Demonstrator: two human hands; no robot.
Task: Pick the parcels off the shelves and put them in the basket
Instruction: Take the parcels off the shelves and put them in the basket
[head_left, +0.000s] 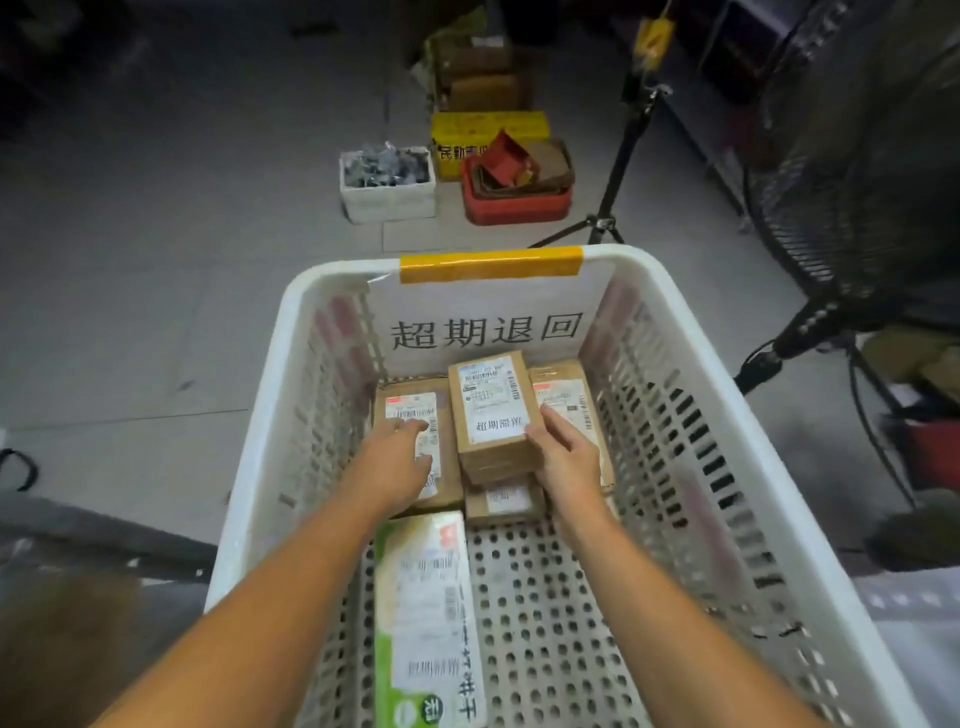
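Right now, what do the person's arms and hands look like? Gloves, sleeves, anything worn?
Both are bare. The left hand and right hand have no gloves, and no rings show on the fingers. Both forearms are uncovered up to the picture's lower edge: no sleeves, watch, wristband or markings in view.

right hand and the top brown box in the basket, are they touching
Touching. The head view shows the right hand wrapped on the near right corner of the top brown box, fingers on its label edge, no gap between them.

Grey tiled floor (156, 234), dimly lit. Standing fan (857, 197) at right; tripod (618, 171) and crates (387, 195) at upper centre.
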